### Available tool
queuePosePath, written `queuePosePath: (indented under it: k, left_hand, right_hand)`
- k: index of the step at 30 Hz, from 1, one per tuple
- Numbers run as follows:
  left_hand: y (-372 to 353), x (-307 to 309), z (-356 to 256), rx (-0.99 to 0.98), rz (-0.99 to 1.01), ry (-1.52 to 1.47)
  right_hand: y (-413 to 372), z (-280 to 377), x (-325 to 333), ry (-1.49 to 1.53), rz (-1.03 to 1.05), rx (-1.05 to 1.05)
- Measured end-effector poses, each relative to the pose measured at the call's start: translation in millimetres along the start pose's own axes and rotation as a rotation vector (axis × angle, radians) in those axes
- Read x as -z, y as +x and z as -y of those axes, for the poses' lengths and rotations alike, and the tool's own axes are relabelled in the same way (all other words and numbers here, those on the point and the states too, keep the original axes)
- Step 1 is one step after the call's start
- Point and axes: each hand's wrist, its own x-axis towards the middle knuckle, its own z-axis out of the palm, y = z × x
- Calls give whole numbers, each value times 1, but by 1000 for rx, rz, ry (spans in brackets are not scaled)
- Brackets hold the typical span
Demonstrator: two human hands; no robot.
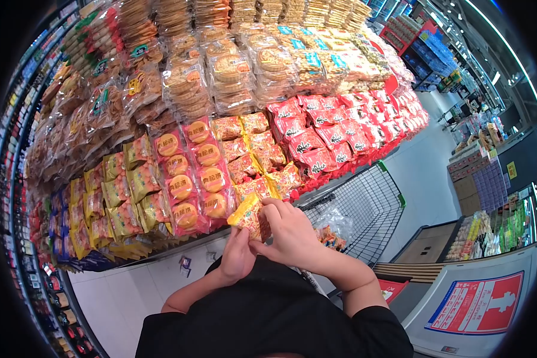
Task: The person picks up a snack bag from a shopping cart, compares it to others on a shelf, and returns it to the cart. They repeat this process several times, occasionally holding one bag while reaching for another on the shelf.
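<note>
- We find a glossy yellow-and-red plastic snack packet (249, 218) held in front of the wearer's black shirt (268, 316), near the front edge of the display.
- We record the left hand (238, 253) grasping this packet at its lower left part, fingers pointing upward.
- We record the right hand (289, 230) grasping the same packet from the right, its fingers bent over the upper right side; the fingertips are partly hidden from us.
- Beyond the hands we note rows of small yellow-and-red plastic packets (259, 143), similar in colour to the held one.
- To their left we observe pink packs with round yellow labels (182, 188), then gold plastic packets (131, 185); to their right, shiny red packets with black lettering (316, 140).
- Behind these we see stacks of round biscuits in clear wrap (230, 68).
- Right of the hands we note a dark wire shopping cart with green corners (370, 197); at its near end is a clear plastic bag (334, 221) with coloured contents we cannot identify.
</note>
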Motion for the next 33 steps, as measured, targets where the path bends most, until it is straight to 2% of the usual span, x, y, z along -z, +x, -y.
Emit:
queuePosePath:
  k: [2,4,6,8,10,11,13,14,16,17,19,23,27,29,32,33]
  left_hand:
    - [2,4,2,-7,15,1]
    - [8,3,0,-102,202,-41]
    - [6,-2,-7,-121,232,-60]
    - [3,-4,-14,-57,260,115]
    - [-1,-1,-12,-37,336,145]
    - [-3,0,-11,57,394,177]
    - [-6,-1,-12,177,465,237]
    - [-7,1,-13,172,472,245]
    - [-10,5,-15,325,504,332]
    - [-13,5,-14,307,493,339]
    - [-15,12,-13,313,489,371]
    - [-21,18,-14,335,435,411]
    - [-23,24,-14,359,415,424]
    - [-23,26,-15,364,410,427]
    - [-23,27,-16,373,417,450]
    - [-22,26,-15,372,425,475]
  right_hand:
    - [6,-6,3,2,29,-1]
    - [17,-17,5,5,58,-1]
    - [34,-35,7,126,-2,-27]
    - [63,-60,13,107,-77,2]
    - [99,-88,13,63,-107,-5]
    - [117,-104,9,59,-116,0]
    - [152,-131,-3,-120,-99,24]
    - [164,-135,-6,-222,-92,57]
    - [183,-133,-10,-373,4,90]
    - [189,-134,-15,-373,-5,92]
    - [202,-141,-30,-556,110,46]
    - [214,-152,-51,-518,145,66]
    - [213,-144,-43,-527,142,28]
    - [210,-136,-32,-579,44,46]
    - [202,-107,-6,-487,69,-29]
    - [199,-107,-4,-457,139,-9]
